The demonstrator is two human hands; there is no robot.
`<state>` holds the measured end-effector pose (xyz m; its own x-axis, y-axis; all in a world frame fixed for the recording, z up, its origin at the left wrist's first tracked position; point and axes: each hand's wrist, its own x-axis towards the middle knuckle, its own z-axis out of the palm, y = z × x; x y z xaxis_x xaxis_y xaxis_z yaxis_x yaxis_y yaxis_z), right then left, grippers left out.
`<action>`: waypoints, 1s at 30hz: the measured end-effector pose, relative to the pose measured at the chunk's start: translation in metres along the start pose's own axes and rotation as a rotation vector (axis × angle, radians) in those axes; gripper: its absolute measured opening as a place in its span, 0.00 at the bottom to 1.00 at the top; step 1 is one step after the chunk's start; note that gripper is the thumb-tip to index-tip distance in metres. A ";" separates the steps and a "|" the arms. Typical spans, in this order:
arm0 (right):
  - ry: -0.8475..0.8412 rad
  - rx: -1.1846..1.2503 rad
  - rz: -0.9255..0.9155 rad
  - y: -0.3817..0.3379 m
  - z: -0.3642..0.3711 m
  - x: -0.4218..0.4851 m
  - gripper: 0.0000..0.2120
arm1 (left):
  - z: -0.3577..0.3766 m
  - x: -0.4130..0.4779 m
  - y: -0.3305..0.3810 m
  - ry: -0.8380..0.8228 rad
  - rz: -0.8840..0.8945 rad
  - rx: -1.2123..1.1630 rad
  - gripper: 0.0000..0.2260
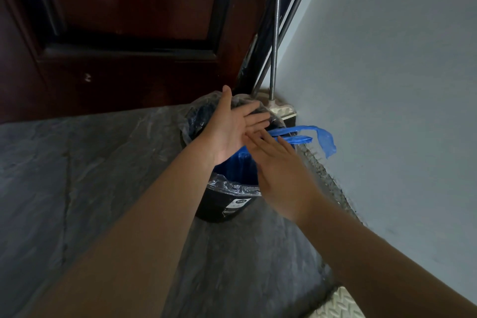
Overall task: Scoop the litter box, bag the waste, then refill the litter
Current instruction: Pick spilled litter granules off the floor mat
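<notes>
**Blue waste bag sits in lined bin by the door**

A blue plastic bag (242, 165) sits inside a round black bin (222, 204) standing on the grey floor (77, 162), in the corner between a dark wooden door (129, 20) and a pale wall (387, 85). The bag's body is down in the bin, which has a clear crumpled liner (227, 184) folded over its rim. The bag's two long handle loops (304, 134) stick out sideways past the rim toward the wall, one curling down at its end.

Both bare hands hover over the bin's mouth. The left hand (232, 131) is turned palm inward, thumb raised and fingers straight and together. Its grip is fully open and has hold of nothing. The right hand (281, 170) shows its back to the camera, fingers stretched out flat, with the tips meeting the left hand's fingers. Its grip is likewise wide open with nothing clasped (the blue loops emerge just beyond its fingertips, and whether they touch cannot be told).

A metal pole (276, 33) leans in the corner behind the bin.
</notes>
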<state>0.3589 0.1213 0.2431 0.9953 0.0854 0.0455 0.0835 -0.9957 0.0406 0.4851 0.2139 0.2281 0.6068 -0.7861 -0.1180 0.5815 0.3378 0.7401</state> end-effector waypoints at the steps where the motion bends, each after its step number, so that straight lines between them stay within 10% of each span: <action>1: 0.058 0.025 0.012 0.001 0.000 0.000 0.30 | -0.001 0.000 -0.001 -0.001 0.007 -0.009 0.38; 12: -0.109 0.061 0.045 0.006 0.019 -0.007 0.28 | -0.002 0.004 -0.013 0.086 0.101 -0.054 0.33; 20: 0.086 0.135 0.006 0.015 0.036 -0.014 0.31 | 0.017 0.012 -0.032 0.084 0.075 0.081 0.31; 30: -0.107 0.292 0.069 0.041 0.039 -0.051 0.23 | 0.050 -0.017 -0.069 0.531 0.297 0.357 0.21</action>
<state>0.3131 0.0745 0.2035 0.9973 0.0285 -0.0676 0.0109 -0.9686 -0.2484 0.4079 0.1777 0.2127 0.9474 -0.2977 -0.1172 0.1923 0.2369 0.9523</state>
